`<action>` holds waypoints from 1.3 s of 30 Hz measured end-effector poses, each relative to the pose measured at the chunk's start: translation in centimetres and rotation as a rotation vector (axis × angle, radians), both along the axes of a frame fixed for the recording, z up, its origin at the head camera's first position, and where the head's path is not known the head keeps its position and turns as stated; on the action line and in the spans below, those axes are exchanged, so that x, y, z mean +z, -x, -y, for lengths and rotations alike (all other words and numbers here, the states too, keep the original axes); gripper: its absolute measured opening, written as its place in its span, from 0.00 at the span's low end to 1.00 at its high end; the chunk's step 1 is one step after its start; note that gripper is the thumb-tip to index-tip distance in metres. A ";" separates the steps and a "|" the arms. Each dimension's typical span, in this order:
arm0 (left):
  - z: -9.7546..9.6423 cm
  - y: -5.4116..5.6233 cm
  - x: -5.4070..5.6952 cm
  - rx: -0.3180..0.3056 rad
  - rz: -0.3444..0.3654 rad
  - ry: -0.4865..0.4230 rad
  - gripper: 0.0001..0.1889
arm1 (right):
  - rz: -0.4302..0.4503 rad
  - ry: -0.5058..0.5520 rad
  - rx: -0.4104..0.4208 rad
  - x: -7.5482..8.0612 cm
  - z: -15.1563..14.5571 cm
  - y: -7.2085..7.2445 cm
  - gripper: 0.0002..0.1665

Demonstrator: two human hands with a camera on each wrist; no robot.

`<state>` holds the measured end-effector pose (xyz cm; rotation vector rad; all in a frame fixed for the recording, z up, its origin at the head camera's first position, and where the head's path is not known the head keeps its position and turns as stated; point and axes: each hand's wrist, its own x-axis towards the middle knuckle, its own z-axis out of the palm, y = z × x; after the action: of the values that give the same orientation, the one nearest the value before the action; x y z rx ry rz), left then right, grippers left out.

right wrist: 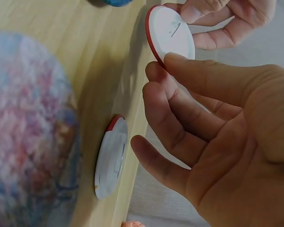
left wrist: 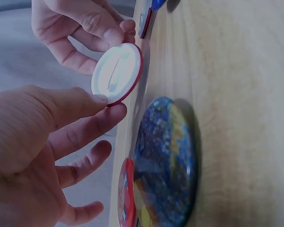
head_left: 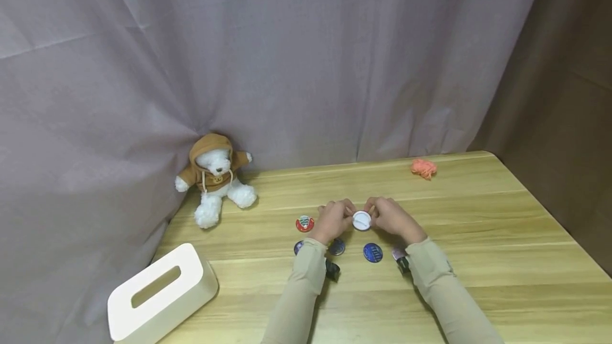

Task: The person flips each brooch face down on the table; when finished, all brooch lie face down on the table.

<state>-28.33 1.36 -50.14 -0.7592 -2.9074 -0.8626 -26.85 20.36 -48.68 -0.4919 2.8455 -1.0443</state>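
Note:
A round button badge (head_left: pixel 361 220) with a white back and red rim is held between both hands, its pin side turned up toward the head camera. My left hand (head_left: pixel 333 220) pinches one edge with thumb and index finger. On the opposite edge, my right hand (head_left: pixel 392 219) pinches it the same way. A dark blue and yellow badge (left wrist: pixel 163 156) lies by the left hand. Near the right hand, another white-backed badge (right wrist: pixel 112 158) lies pin side up; the head view hides it. A pinkish badge (right wrist: pixel 33 127) is close to the right wrist camera.
A red badge with a tree (head_left: pixel 304 223) and a blue badge (head_left: pixel 373 252) lie on the wooden table (head_left: pixel 502 280). The left sleeve partly covers a purple badge (head_left: pixel 298 247). A teddy bear (head_left: pixel 215 174), white tissue box (head_left: pixel 162 291) and coral yarn bundle (head_left: pixel 423 168) are farther out.

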 end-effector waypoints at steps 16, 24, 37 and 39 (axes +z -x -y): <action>-0.9 -0.1 0.3 0.002 0.054 0.055 0.16 | -0.031 -0.109 -0.013 0.3 0.4 -0.2 0.15; -1.3 -0.2 0.4 0.023 0.047 0.131 0.15 | -0.092 -0.227 0.003 0.1 0.4 0.0 0.13; -1.4 -0.2 0.0 0.003 0.067 0.187 0.13 | -0.091 -0.257 0.015 -0.2 0.3 -0.6 0.11; -1.4 -0.1 0.0 0.000 0.060 0.185 0.13 | -0.091 -0.256 0.015 -0.2 0.2 -0.5 0.11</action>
<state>-28.18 2.79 -50.18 -0.7563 -3.0727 -0.6331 -26.31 20.18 -48.92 -0.5484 2.9893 -0.6569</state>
